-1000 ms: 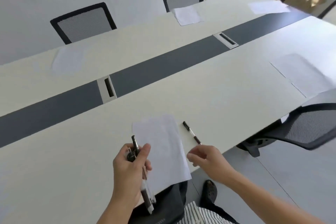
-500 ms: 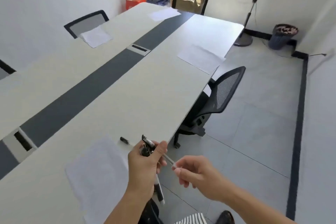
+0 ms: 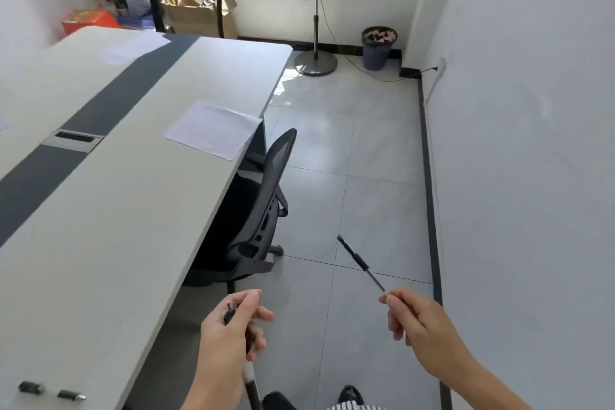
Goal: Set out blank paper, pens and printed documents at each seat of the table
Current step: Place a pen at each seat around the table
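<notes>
Your right hand [image 3: 416,319] pinches one pen [image 3: 361,263] | left hand [image 3: 229,339] grips the spare pens [image 3: 229,311] | lay it beside the paper [image 3: 213,130] at frame centre, away from the edge.

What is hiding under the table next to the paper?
A black chair is pushed under the table, right by the paper. The tabletop covers most of its seat.
</notes>
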{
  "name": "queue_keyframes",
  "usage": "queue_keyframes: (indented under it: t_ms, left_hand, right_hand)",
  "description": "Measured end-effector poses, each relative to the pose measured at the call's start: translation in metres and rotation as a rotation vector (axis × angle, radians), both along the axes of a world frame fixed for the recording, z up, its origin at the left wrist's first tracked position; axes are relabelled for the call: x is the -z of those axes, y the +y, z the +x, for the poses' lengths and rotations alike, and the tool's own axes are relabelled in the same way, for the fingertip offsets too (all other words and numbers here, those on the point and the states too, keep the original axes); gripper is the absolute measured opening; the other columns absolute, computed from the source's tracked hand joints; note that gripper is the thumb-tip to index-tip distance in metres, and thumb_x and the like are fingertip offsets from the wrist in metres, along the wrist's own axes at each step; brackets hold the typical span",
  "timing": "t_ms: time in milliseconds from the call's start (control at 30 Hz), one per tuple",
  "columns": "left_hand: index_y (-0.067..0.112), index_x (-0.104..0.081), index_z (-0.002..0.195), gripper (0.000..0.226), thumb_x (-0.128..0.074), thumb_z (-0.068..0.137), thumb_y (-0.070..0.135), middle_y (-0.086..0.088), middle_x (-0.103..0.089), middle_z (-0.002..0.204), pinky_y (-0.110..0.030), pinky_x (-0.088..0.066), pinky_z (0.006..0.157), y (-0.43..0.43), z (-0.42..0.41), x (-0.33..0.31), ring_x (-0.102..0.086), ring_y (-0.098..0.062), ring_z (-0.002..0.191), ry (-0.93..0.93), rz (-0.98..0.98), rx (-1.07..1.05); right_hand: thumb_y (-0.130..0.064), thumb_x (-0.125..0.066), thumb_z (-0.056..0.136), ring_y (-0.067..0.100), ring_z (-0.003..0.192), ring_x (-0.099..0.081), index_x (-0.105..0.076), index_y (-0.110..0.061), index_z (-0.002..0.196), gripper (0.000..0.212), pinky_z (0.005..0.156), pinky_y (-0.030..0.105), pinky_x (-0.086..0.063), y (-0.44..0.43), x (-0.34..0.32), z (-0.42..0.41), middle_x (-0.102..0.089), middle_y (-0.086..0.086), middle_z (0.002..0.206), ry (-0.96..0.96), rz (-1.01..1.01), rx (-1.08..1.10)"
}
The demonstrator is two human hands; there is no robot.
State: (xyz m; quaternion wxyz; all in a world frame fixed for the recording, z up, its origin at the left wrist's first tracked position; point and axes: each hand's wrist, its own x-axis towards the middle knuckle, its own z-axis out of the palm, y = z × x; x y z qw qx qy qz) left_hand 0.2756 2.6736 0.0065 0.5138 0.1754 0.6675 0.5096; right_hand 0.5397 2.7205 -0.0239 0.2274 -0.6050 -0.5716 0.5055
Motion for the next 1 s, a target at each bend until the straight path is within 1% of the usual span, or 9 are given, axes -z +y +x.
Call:
queue_keyframes:
  t_ms: [133,267,400,500,600,767,867,1000]
  left_hand:
    - [-0.002,-0.063,0.097,0.018,-0.057,0.093,0.014,-0.021,-0.067,0.073,-0.020,-0.032,0.031,0.049,0.015,0.007,-0.045,-0.015,0.034,-0.003,-0.037,0.056]
    - [-0.001,-0.064,0.097,0.017,-0.056,0.094,0.013,-0.018,-0.066,0.067,-0.018,-0.031,0.031,0.112,0.013,0.018,-0.046,-0.015,0.033,-0.001,-0.036,0.057]
    - [-0.003,-0.063,0.096,0.017,-0.056,0.093,0.012,-0.016,-0.066,0.063,-0.018,-0.031,0.031,0.197,0.010,0.026,-0.045,-0.015,0.033,-0.039,-0.019,0.029]
    - [-0.003,-0.061,0.097,0.015,-0.055,0.094,0.010,-0.017,-0.064,0.063,-0.018,-0.029,0.031,0.265,0.006,0.016,-0.044,-0.015,0.033,-0.083,0.024,0.031]
    - [-0.001,-0.063,0.096,0.013,-0.052,0.095,0.008,-0.018,-0.064,0.063,-0.019,-0.029,0.032,0.331,-0.002,-0.004,-0.043,-0.016,0.034,-0.074,0.071,0.065]
    - [0.001,-0.063,0.096,0.012,-0.051,0.095,0.004,-0.018,-0.064,0.063,-0.019,-0.029,0.034,0.415,-0.015,-0.018,-0.041,-0.016,0.034,-0.021,0.087,0.054]
    - [-0.001,-0.062,0.096,0.013,-0.049,0.096,0.004,-0.017,-0.064,0.062,-0.018,-0.028,0.033,0.450,-0.021,-0.017,-0.040,-0.015,0.033,-0.016,0.086,-0.025]
    - [-0.006,-0.061,0.100,0.019,-0.047,0.097,0.005,-0.018,-0.063,0.063,-0.018,-0.029,0.033,0.493,-0.025,-0.003,-0.041,-0.016,0.033,0.007,0.044,-0.201]
  right_hand:
    - [-0.012,-0.049,0.100,0.011,0.052,-0.056,-0.068,-0.013,0.089,0.022,0.050,0.015,-0.041,0.035,0.011,0.028,-0.061,0.001,0.057,0.034,-0.060,0.127]
    - [-0.012,-0.050,0.099,0.010,0.052,-0.056,-0.067,-0.012,0.090,0.019,0.049,0.019,-0.041,0.084,0.019,0.031,-0.061,0.001,0.056,0.069,-0.096,0.170]
    - [-0.014,-0.051,0.098,0.010,0.053,-0.057,-0.068,-0.013,0.090,0.018,0.050,0.023,-0.041,0.158,0.017,0.032,-0.062,0.000,0.058,0.049,-0.087,0.188]
    - [-0.013,-0.051,0.099,0.009,0.052,-0.057,-0.068,-0.013,0.091,0.019,0.051,0.027,-0.041,0.222,0.007,0.032,-0.062,0.000,0.058,0.031,-0.077,0.218]
    - [-0.011,-0.051,0.098,0.010,0.052,-0.057,-0.068,-0.013,0.092,0.019,0.051,0.031,-0.041,0.287,-0.011,0.025,-0.062,0.002,0.058,0.031,-0.053,0.194]
    - [-0.010,-0.051,0.098,0.013,0.052,-0.057,-0.069,-0.012,0.090,0.020,0.049,0.029,-0.042,0.378,-0.016,0.009,-0.062,0.003,0.058,0.053,-0.027,0.179]
    - [-0.007,-0.051,0.097,0.012,0.049,-0.056,-0.069,-0.008,0.091,0.018,0.047,0.029,-0.041,0.429,-0.007,-0.002,-0.063,0.003,0.056,0.064,-0.075,0.109]
    - [-0.007,-0.052,0.096,0.013,0.048,-0.055,-0.069,-0.007,0.087,0.019,0.044,0.024,-0.040,0.516,0.010,-0.010,-0.062,0.004,0.053,0.066,-0.122,-0.003]
